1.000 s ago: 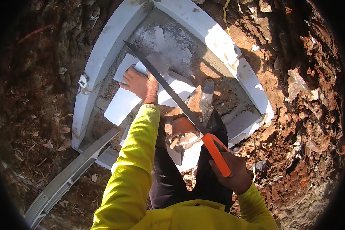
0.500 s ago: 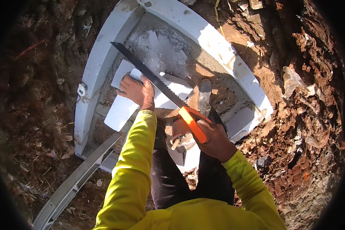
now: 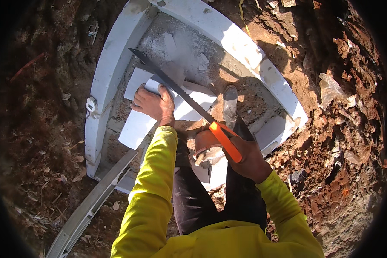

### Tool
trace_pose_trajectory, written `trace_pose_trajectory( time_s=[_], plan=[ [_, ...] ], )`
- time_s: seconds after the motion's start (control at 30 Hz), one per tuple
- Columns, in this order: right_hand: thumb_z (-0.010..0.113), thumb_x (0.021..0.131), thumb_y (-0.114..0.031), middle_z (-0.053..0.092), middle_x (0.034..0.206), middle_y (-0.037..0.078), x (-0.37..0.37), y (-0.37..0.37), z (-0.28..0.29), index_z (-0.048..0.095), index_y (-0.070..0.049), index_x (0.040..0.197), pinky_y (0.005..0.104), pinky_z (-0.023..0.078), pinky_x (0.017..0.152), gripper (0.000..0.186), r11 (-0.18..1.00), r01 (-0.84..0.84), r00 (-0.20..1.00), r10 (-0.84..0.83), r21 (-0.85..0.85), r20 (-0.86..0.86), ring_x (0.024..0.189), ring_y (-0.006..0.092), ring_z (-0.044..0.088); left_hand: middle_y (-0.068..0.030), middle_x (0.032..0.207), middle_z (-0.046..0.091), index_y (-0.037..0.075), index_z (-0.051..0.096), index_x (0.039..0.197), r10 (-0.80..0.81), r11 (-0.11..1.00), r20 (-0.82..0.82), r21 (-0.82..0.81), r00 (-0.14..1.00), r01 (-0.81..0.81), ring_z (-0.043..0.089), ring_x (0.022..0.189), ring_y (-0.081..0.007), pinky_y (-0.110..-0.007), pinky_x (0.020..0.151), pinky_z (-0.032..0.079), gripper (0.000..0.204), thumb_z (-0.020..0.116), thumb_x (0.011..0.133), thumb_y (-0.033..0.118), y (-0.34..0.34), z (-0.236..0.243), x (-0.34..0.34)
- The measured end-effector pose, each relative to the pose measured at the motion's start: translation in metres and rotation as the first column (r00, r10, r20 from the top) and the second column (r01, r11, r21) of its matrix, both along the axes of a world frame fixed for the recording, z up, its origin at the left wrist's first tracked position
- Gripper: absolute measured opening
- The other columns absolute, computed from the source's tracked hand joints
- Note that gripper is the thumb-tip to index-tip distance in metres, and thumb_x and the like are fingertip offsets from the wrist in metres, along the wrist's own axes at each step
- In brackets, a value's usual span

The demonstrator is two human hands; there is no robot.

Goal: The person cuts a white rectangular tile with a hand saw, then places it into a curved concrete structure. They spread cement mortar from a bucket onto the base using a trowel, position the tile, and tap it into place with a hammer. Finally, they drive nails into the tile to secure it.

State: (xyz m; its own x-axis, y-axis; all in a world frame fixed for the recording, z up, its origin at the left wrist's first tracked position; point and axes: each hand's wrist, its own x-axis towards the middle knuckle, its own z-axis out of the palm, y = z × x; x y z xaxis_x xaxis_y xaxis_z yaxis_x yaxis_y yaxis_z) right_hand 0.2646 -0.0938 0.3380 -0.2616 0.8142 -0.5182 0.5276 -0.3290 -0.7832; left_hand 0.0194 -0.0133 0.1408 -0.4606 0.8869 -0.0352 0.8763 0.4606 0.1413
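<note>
My right hand is closed round the orange handle of a hand saw. The long dark toothed blade slants up and left, lying across a white block. My left hand presses down on that block just left of the blade, its fingers curled over the edge. Beneath and around it lie more white block pieces, one reaching toward me and another right of the blade. Pale dust hangs beyond the cut. The blade hides where its teeth meet the block.
A low white block wall curves around the work. A long metal straightedge leans at the lower left. Between my legs sits a reddish bucket with a wooden stick. My shoe stands inside the wall. Rough rubble lies outside.
The saw and my right hand have drawn back slightly, down and to the right. My left hand stays on the block. More dust shows beyond the blade.
</note>
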Motion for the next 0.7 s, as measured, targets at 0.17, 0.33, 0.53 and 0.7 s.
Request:
trace_pose_trajectory(
  time_s=[0.17,0.33,0.53,0.7],
  plan=[
    [0.070,0.083,-0.009,0.067,0.086,0.017,0.005,0.003,-0.029,0.061,-0.002,0.100,0.0391,0.055,0.064,0.020,0.995,0.051,0.999,-0.051,-0.091,0.007,0.076,0.0349,0.069,-0.0154,0.115,0.054,0.001,0.051,0.119,-0.018,1.000,0.004,-0.005,1.000,0.018,0.047,0.117,-0.0357,-0.062,0.113,0.018,0.063,0.061,0.077,0.046,-0.006,0.000,0.006],
    [0.069,0.083,-0.008,0.066,0.084,0.018,-0.001,0.003,-0.016,0.061,-0.001,0.100,0.0414,0.055,0.064,0.020,0.998,0.048,0.998,-0.049,0.029,0.026,0.078,0.0365,0.068,-0.0152,0.115,0.054,0.001,0.051,0.119,-0.015,1.000,-0.012,0.026,1.000,0.016,0.047,0.117,-0.0358,-0.062,0.113,0.019,0.062,0.062,0.076,0.045,-0.001,-0.001,-0.001],
    [0.067,0.087,-0.007,0.065,0.083,0.018,-0.005,0.011,-0.092,0.060,0.000,0.098,0.0416,0.053,0.063,0.014,0.993,0.108,0.993,-0.107,0.046,-0.041,0.072,0.0381,0.066,-0.0164,0.114,0.055,0.001,0.052,0.117,-0.054,0.997,0.015,0.064,0.998,0.053,0.047,0.115,-0.0366,-0.061,0.111,0.020,0.061,0.062,0.077,0.045,0.004,-0.008,0.010],
    [0.069,0.087,-0.010,0.065,0.084,0.018,0.005,-0.007,-0.030,0.059,-0.001,0.093,0.0394,0.052,0.062,0.015,0.989,0.123,0.992,-0.122,0.084,-0.018,0.072,0.0361,0.067,-0.0169,0.113,0.054,0.000,0.052,0.116,-0.021,0.998,0.001,0.051,1.000,0.021,0.047,0.113,-0.0364,-0.061,0.111,0.020,0.060,0.060,0.077,0.045,-0.003,0.000,-0.002]
  ],
)
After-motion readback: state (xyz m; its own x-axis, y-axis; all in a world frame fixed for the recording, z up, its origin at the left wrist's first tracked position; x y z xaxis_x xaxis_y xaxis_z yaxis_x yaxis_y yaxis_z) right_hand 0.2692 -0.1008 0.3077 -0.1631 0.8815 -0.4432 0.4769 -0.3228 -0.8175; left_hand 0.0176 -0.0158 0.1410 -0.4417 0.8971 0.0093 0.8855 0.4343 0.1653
